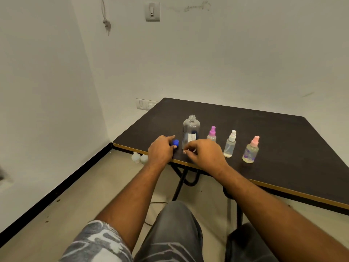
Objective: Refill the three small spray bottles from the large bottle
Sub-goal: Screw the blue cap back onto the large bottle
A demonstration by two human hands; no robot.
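Grey trousers (170,233) on my legs fill the bottom of the view, and both my bare forearms reach forward over the near edge of the dark bench (264,133). My left hand (160,151) rests on the bench with the fingers loosely curled around a small blue plastic cap (175,142), pinched between thumb and forefinger. My right hand (204,155) lies just beside it, half closed; I cannot tell if it holds something. Right behind my hands stands the large clear plastic bottle (191,130), upright, its mouth uncovered. To its right stand three small clear spray bottles in a row: one with a purple top (212,133), one with a white top (230,144), one with a pink top (251,150). Behind is a white wall (226,53).
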